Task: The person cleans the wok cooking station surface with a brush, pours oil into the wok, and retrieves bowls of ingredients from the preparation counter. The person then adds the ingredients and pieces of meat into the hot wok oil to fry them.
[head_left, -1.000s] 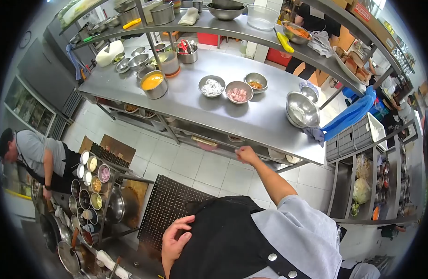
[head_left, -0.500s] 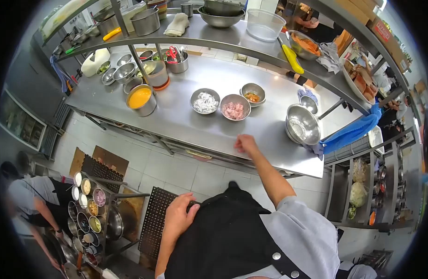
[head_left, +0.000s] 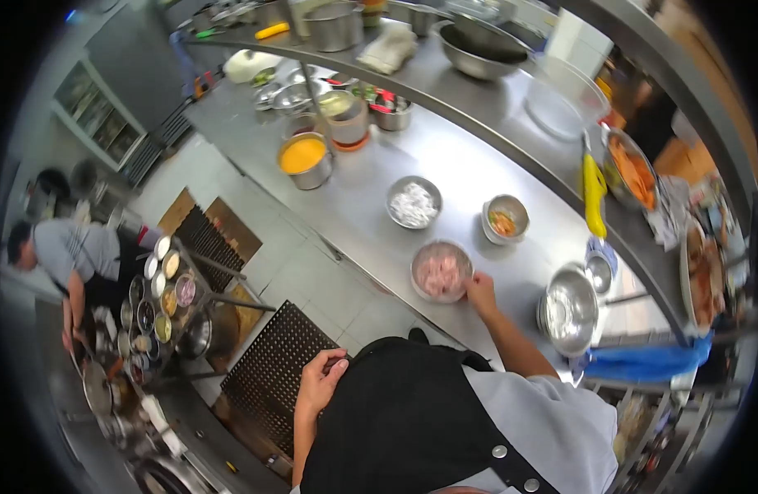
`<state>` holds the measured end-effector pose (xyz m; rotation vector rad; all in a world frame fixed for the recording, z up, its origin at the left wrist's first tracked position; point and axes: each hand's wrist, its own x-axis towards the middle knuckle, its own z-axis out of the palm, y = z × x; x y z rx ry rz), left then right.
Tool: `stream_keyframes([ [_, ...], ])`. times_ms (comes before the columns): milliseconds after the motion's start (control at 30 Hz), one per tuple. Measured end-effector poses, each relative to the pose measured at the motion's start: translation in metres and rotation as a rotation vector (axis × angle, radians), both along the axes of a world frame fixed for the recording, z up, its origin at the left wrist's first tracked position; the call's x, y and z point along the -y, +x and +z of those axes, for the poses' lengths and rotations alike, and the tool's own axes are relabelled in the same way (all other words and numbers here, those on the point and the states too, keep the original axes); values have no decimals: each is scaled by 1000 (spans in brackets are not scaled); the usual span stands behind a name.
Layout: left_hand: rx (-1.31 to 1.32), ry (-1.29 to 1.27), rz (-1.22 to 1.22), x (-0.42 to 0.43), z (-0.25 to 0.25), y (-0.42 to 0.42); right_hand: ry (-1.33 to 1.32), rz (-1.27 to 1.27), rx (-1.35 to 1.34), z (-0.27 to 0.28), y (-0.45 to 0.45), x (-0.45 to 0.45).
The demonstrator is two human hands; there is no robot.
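My right hand [head_left: 479, 294] grips the right rim of a metal bowl of pale pink meat pieces [head_left: 441, 272]. The bowl is near the front edge of the steel counter and looks blurred by motion. My left hand [head_left: 320, 382] hangs beside my black apron, away from the counter, with its fingers curled around. A small dark bit shows at its fingertips, too little to name. Behind the meat stand a bowl of white powdery pieces [head_left: 413, 203] and a bowl with an orange-brown mix [head_left: 502, 223].
A pot of orange liquid [head_left: 304, 156] stands on the counter's left part, stacked metal bowls [head_left: 568, 309] on its right. A shelf above holds a yellow-handled tool [head_left: 594, 193] and a clear tub [head_left: 565, 99]. At left, a co-worker [head_left: 79, 255] stands by a rack of ingredient containers [head_left: 171, 263].
My right hand has reached forward and taken hold of the meat bowl, which has come toward the counter's front edge. The view has turned. My left hand stays by the apron.
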<state>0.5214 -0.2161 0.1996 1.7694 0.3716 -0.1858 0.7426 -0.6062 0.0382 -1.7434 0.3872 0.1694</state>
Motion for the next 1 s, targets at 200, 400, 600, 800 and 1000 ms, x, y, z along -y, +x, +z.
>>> stream_keyframes([
  [200, -108, -368, 406, 13, -85, 1, -202, 835, 149, 0, 22, -106],
  [400, 46, -592, 815, 11, -80, -33, -14, 1262, 538, 68, 18, -249],
  [600, 123, -514, 1037, -27, -70, -84, 374, 1442, -93, 90, -12, -317],
  [800, 83, -616, 1111, -97, -104, -142, 110, 1233, 36, 81, 5, -320],
  [1000, 110, -651, 1221, -186, -131, -151, -43, 670, -79, 92, 87, -256],
])
